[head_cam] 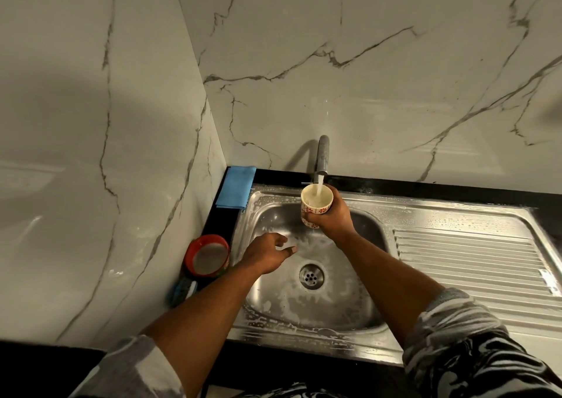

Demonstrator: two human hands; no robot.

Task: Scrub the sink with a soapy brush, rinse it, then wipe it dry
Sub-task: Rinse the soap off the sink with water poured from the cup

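Note:
A steel sink with soap foam on its rim and walls fills the middle, its drain at the centre. My right hand grips a white cup with red flowers under the running tap; water streams into the cup. Over the basin's left side my left hand hovers with loosely curled fingers and holds nothing. A blue brush lies on the black counter left of the sink, partly hidden by my left forearm.
A folded blue cloth lies on the counter at the sink's back left corner. A red bowl of soapy liquid stands left of the basin. The ribbed drainboard extends right. Marble walls close off the back and left.

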